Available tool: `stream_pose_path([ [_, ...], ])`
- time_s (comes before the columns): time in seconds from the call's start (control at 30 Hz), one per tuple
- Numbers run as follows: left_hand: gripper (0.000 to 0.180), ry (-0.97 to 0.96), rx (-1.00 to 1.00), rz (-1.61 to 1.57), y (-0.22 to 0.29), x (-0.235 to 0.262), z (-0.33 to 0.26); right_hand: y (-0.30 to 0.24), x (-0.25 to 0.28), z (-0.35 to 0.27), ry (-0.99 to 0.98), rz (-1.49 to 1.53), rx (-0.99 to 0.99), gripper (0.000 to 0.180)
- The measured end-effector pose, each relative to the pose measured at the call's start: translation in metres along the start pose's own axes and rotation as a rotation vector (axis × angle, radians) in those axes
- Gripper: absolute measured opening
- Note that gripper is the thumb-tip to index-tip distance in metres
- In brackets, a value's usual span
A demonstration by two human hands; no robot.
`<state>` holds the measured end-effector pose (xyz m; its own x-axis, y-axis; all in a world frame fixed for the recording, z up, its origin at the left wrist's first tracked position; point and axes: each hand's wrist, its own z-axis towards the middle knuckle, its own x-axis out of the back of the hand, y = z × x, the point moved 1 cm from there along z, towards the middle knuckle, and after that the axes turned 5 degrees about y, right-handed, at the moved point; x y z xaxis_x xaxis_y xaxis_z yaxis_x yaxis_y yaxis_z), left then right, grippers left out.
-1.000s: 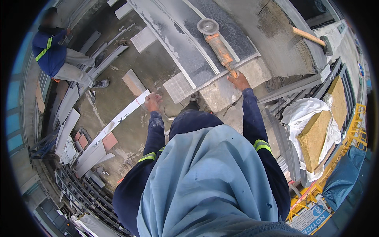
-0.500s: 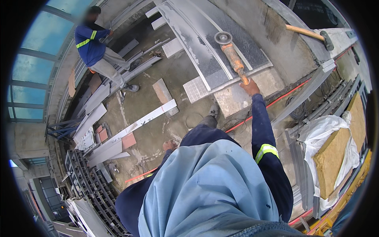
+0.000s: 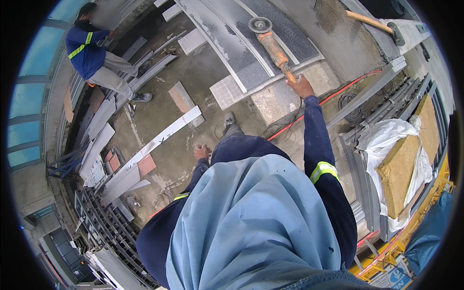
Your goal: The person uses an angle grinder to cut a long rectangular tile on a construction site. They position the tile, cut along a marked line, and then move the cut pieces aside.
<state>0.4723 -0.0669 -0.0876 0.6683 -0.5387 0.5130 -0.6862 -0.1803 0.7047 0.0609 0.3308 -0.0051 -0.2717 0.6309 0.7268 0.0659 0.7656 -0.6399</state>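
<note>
My right hand (image 3: 301, 87) is closed around the rear end of an orange angle grinder (image 3: 275, 50). Its round grey disc (image 3: 260, 24) points away from me, above dark stone slabs (image 3: 251, 67) with pale strips along them. Whether the disc is spinning cannot be made out. Low beside my leg hangs my left hand (image 3: 202, 152), its fingers loosely bent and apart, with nothing visible in them. A long white board (image 3: 169, 130) lies on the floor to the left of that hand.
A co-worker (image 3: 89, 50) stands at the far left among metal strips. A sledgehammer (image 3: 372, 21) rests on the ledge at the far right. A red cable (image 3: 333, 99) crosses the floor by my right arm. Wrapped yellow insulation (image 3: 398, 174) and grey metal profiles (image 3: 360, 169) lie at right.
The whole view has shifted, so the slabs and co-worker sit further left and higher. The grinder stays in my right hand. More of my left hand shows now, past my clothing.
</note>
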Motion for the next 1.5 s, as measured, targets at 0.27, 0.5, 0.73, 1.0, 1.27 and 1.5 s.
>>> stream_pose_path([
  [0.27,0.020,-0.047,0.168,0.016,-0.012,0.022,0.087,-0.050,-0.001,-0.030,0.255,-0.371,-0.073,0.084],
  [0.5,0.032,-0.047,0.463,-0.214,-0.067,0.062,0.166,-0.115,-0.064,-0.077,0.509,-0.324,0.023,0.074],
  [0.73,0.047,-0.253,0.598,-0.144,-0.033,0.068,0.224,-0.140,-0.162,-0.047,0.416,-0.312,-0.426,0.091],
  [1.0,0.047,-0.202,0.486,-0.354,0.025,0.074,0.261,-0.150,-0.187,-0.024,0.479,-0.488,-0.615,0.093],
  [1.27,0.042,-0.166,0.653,-0.197,-0.012,0.105,0.247,-0.149,-0.190,-0.023,0.494,-0.563,-0.646,0.094],
  [1.5,0.040,-0.101,0.618,-0.150,-0.015,0.137,0.255,-0.157,-0.193,-0.021,0.489,-0.602,-0.663,0.085],
])
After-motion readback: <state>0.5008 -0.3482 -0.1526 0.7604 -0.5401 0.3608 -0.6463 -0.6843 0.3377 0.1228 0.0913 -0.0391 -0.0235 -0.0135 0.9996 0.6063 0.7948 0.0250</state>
